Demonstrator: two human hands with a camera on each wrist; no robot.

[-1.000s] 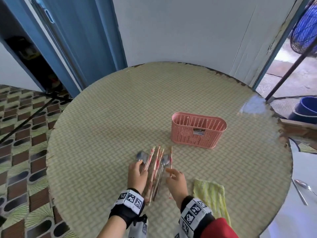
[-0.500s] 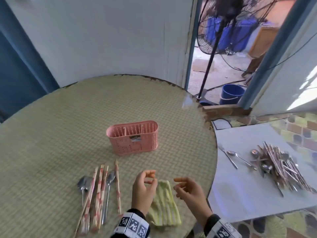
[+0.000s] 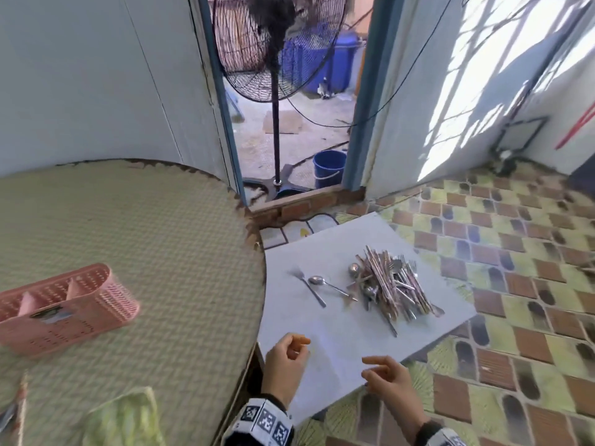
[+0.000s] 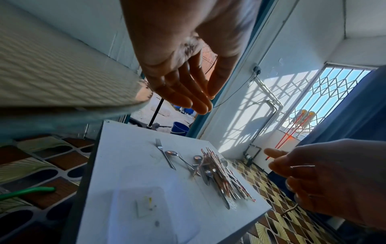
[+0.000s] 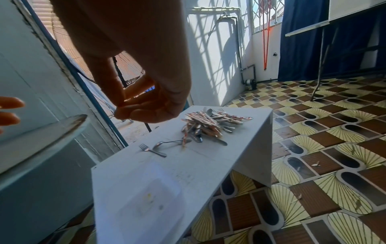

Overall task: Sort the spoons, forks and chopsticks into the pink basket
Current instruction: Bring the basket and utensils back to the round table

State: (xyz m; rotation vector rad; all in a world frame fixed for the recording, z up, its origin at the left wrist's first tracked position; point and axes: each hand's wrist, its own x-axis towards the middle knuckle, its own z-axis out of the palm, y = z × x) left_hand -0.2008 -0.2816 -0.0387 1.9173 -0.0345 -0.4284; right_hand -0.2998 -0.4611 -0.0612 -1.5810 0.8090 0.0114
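Note:
The pink basket (image 3: 64,304) stands on the round woven-top table (image 3: 161,236), at the left of the head view. To its right, a low white table (image 3: 338,336) carries a heap of chopsticks, forks and spoons (image 3: 391,286). A single fork (image 3: 307,286) and a spoon (image 3: 325,282) lie just left of the heap. My left hand (image 3: 288,352) hovers over the white table's near corner and holds nothing. In the left wrist view its fingers (image 4: 188,95) are nearly straight. My right hand (image 3: 384,373) hangs beside it with loosely curled fingers (image 5: 142,105), also holding nothing.
A yellow-green cloth (image 3: 125,420) lies on the round table near me. Chopstick ends (image 3: 21,400) show at the bottom left edge. A standing fan (image 3: 277,49) and a blue bucket (image 3: 328,169) fill the doorway behind. Patterned tiles (image 3: 515,284) surround the white table.
The head view has swung right from the round table to the white table. Both hands left the chopsticks and spoons by the basket and moved right, with nothing in them.

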